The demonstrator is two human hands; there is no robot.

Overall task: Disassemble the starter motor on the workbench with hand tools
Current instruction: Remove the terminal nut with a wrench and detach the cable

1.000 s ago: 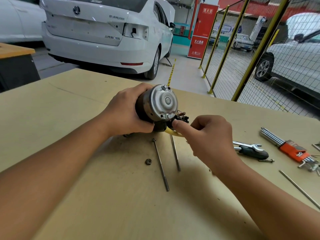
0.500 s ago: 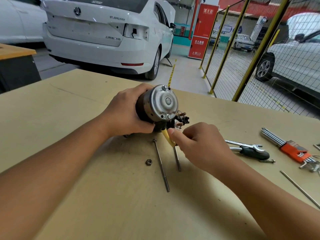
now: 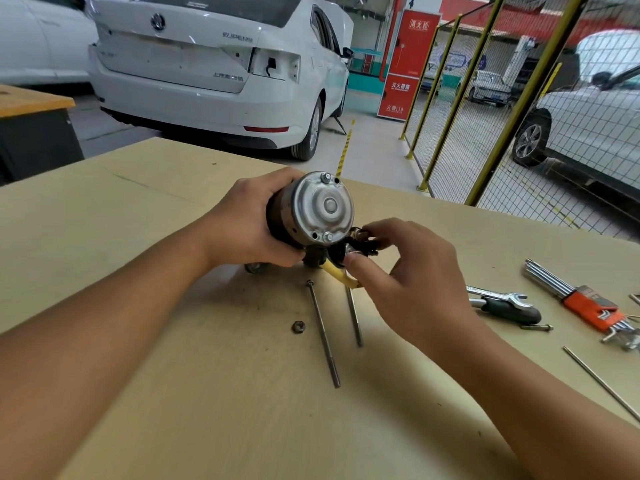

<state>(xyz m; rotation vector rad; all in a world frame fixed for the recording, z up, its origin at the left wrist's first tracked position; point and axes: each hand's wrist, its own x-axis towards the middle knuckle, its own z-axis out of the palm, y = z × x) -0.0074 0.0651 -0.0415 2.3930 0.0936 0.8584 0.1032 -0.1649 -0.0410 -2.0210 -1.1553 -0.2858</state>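
Since half a second ago, right hand [image 3: 412, 271] has risen from the yellow lead [image 3: 337, 273] to pinch the black terminal [image 3: 363, 242]. Left hand [image 3: 252, 223] grips the starter motor [image 3: 311, 211] on the desk [image 3: 138, 237]. Freeing the connection seems underway; next needs a firm pull.

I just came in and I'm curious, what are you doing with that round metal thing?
A person is taking apart a starter motor on a wooden workbench. The left hand grips its body while the right hand works at the black terminal beside the yellow wire. Two long bolts and a nut already lie loose on the bench, with a wrench and hex keys nearby.
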